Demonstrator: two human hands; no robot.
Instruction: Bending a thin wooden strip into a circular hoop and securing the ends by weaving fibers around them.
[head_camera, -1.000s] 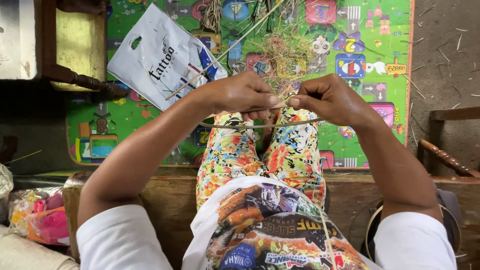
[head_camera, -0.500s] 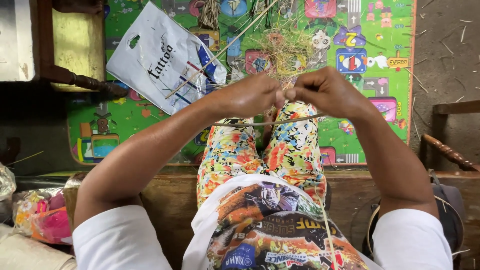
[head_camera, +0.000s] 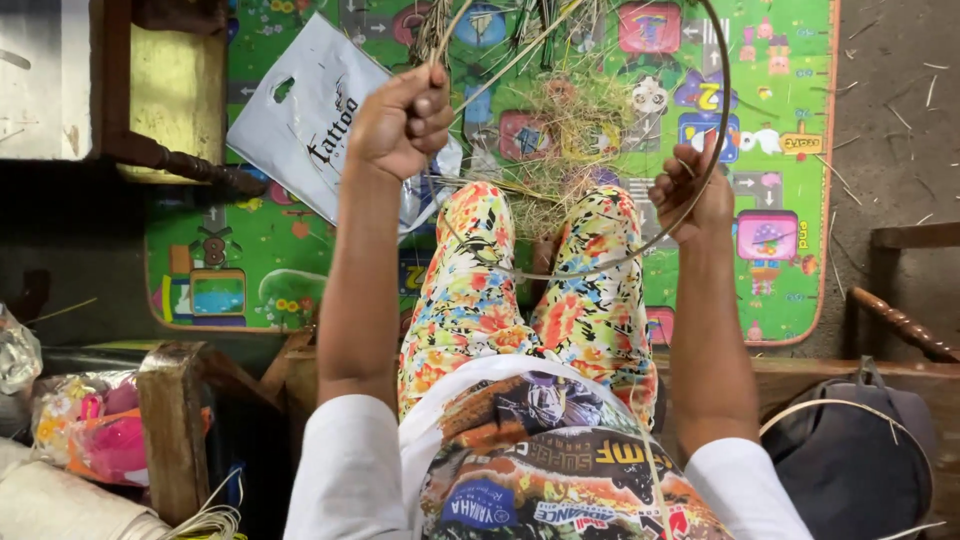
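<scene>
From the head camera, the hands have moved apart since half a second ago, when they met close together over the knees. Now the left hand (head_camera: 403, 120) is clenched around one side of a thin cane strip (head_camera: 560, 274), and the right hand (head_camera: 690, 190) grips the other side, so the strip is bent into a wide loop that curves down across the lap. The bending looks well under way.

Below the loop, a heap of dry fibre scraps (head_camera: 570, 140) lies near the top edge of a green play mat (head_camera: 800, 230). A white plastic bag (head_camera: 310, 120) rests towards the mat's top left corner. The mat covers a grey floor (head_camera: 900, 110). A wooden bench (head_camera: 780, 375) runs along the mat's bottom edge.
</scene>
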